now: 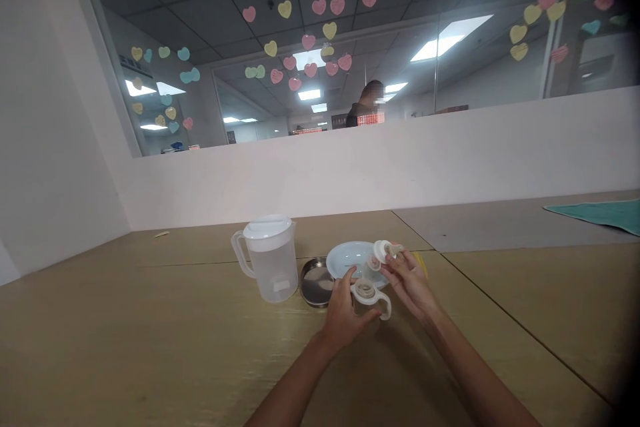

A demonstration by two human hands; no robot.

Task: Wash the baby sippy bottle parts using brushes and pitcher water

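Observation:
My left hand (pixel 344 315) is closed on a white plastic ring with a curved handle (pixel 367 289), which looks like the handled collar of a baby bottle. Higher and to the right, my right hand (pixel 413 283) pinches a white cap with a pale spout or teat (pixel 382 251). A clear part hangs below the cap; its shape is hard to make out. Both pieces are apart, held over the near rim of a light blue bowl (pixel 345 253). Left of the bowl lies a round shallow steel dish (pixel 316 283), partly covered by my left hand.
A translucent lidded pitcher (pixel 275 260) stands left of the steel dish. Something yellow (pixel 421 263) shows behind my right hand. A green cloth (pixel 600 213) lies far right. Behind the table rises a white wall (pixel 300 173) with a window; a person (pixel 367 105) is beyond it.

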